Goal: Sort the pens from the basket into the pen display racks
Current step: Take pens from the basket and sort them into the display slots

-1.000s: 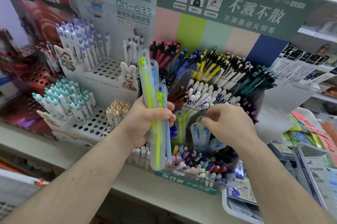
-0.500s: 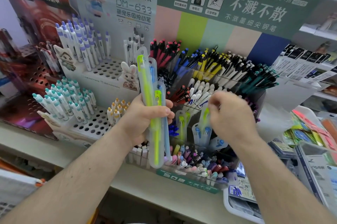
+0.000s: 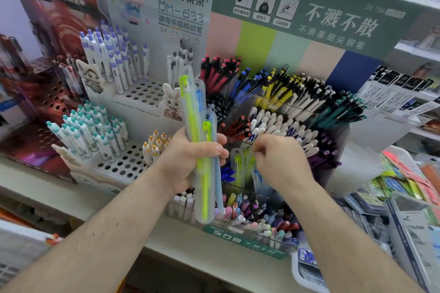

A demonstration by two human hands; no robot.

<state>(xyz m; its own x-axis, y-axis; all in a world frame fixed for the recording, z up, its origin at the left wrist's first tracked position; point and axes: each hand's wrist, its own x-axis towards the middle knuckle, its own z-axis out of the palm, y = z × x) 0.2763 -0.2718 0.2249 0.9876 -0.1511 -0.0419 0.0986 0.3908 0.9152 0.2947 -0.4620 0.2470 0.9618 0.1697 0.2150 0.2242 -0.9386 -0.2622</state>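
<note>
My left hand [image 3: 190, 161] grips a bundle of pens in clear plastic sleeves [image 3: 205, 197], lime and light blue, held upright in front of the racks. My right hand [image 3: 281, 164] is just to its right, over the middle tier of the clear tiered pen rack [image 3: 245, 241]. Its fingers are curled and pinch the top of a blurred sleeved lime pen [image 3: 250, 164] standing in a compartment beside another sleeved lime pen [image 3: 237, 168]. A white basket [image 3: 307, 273] shows at the lower right, partly behind my right forearm.
The tiered rack holds rows of red, blue, yellow, white and teal pens [image 3: 297, 102]. A white perforated DOMI rack [image 3: 133, 166] with teal and purple pens stands to the left, a dark red display [image 3: 47, 102] further left. Packaged stationery [image 3: 404, 185] fills the right.
My right hand rose from the compartment with a sleeved lime pen, then shifted left and slightly down toward my left hand. The left hand kept its bundle almost still.
</note>
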